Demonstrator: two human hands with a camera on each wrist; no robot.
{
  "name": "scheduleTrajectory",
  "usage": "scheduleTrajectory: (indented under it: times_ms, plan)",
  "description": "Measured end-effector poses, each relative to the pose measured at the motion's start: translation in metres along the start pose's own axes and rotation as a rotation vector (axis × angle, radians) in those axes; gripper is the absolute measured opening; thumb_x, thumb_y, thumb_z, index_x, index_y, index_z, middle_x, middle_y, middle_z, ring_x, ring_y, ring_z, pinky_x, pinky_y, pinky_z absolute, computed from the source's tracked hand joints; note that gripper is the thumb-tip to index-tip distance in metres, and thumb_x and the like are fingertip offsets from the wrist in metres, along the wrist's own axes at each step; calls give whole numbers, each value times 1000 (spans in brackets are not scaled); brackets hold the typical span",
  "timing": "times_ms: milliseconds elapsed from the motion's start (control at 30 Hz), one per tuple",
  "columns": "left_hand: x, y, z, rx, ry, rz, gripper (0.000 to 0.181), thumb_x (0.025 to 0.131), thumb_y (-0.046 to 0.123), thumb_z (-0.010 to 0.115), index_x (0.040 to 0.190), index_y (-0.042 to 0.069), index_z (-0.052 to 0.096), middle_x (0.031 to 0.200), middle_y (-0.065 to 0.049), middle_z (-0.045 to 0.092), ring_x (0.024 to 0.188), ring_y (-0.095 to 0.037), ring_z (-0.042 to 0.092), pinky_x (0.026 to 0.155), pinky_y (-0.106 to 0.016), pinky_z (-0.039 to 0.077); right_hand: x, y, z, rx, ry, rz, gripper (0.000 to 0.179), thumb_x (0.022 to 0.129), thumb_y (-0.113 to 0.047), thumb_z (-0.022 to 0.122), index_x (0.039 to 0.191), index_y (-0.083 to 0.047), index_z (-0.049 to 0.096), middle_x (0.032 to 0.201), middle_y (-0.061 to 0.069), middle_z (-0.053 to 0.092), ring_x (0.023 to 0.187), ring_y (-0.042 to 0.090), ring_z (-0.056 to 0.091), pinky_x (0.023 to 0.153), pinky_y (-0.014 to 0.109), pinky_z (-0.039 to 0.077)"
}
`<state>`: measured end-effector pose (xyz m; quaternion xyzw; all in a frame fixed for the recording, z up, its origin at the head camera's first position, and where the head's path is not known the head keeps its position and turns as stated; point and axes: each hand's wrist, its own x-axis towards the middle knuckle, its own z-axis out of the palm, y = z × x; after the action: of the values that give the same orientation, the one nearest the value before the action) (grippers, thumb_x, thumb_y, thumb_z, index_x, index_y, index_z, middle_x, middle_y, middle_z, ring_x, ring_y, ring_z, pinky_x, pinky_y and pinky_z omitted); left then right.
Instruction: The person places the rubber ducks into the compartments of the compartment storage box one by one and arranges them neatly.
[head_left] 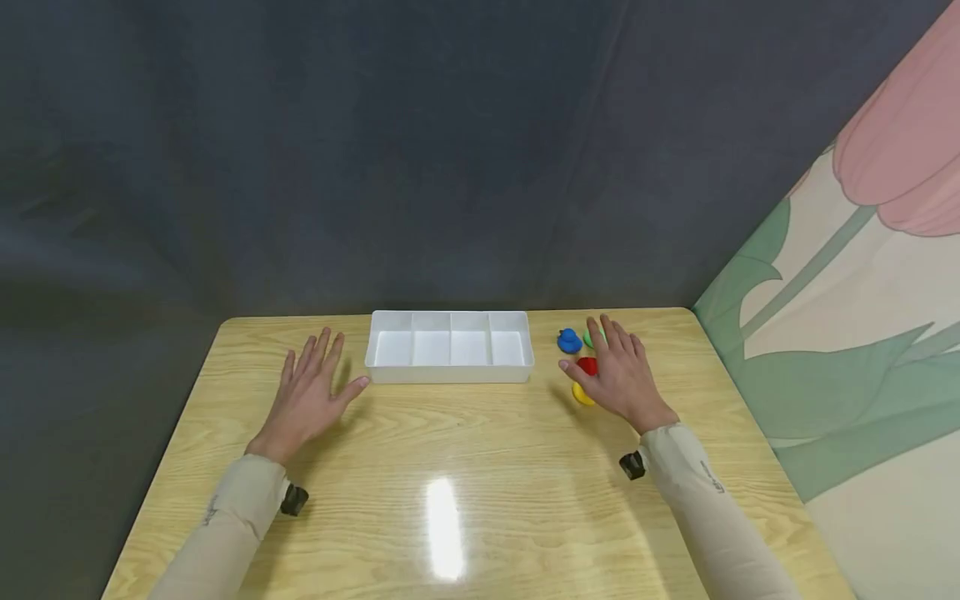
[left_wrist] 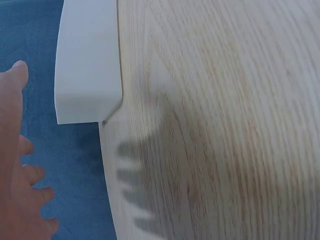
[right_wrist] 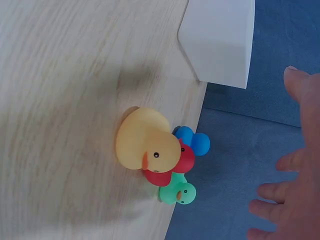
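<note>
Your left hand [head_left: 303, 407] and right hand [head_left: 621, 377] hover, fingers spread, gripping nothing. Four rubber ducks [right_wrist: 162, 150] cluster right of head-view centre, presumably for easy reach; the four-compartment tray [head_left: 450, 376] sits mid-frame.

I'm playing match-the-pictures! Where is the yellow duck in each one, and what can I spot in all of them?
Head: the yellow duck is right of centre, partly hidden by the right hand.
Left wrist: not in this picture.
Right wrist: near the middle, partly covering the red duck.
All three share the white tray.
</note>
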<state>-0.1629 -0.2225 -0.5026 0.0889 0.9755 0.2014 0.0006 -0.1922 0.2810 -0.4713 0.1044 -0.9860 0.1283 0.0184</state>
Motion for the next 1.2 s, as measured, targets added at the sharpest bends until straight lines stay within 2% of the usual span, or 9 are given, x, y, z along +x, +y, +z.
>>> scheduleTrajectory:
  times_ms: [433, 767, 1000, 1200]
  plan:
    - [12, 5, 16, -143, -18, -10, 95, 107, 67, 46, 173, 10, 8, 180, -23, 8, 165, -51, 10, 131, -73, 5, -8, 5, 7, -2, -13, 29, 98, 101, -64, 60, 168, 0, 26, 174, 30, 24, 159, 53, 25, 128, 72, 21]
    - [21, 9, 26, -232, 3, -24, 95, 107, 65, 49, 172, 7, 11, 180, -23, 4, 166, -50, 4, 132, -72, 5, -20, 13, 20, 33, 4, 43, 95, 101, -60, 62, 165, 3, 30, 171, 33, 29, 155, 56, 33, 126, 73, 27]
    - [27, 13, 34, -280, -6, -36, 97, 107, 63, 51, 172, 6, 9, 180, -23, 2, 166, -51, 3, 132, -72, 5, -31, 15, 35, 96, -4, 91, 89, 101, -54, 67, 162, 3, 36, 168, 35, 32, 151, 60, 36, 123, 76, 29]
    - [31, 18, 35, -299, -45, -26, 98, 107, 64, 50, 173, 9, 2, 181, -18, -5, 167, -50, 0, 131, -74, 4, -39, 17, 43, 110, 32, 96, 79, 100, -37, 73, 156, 8, 42, 160, 37, 44, 144, 59, 45, 118, 76, 36]
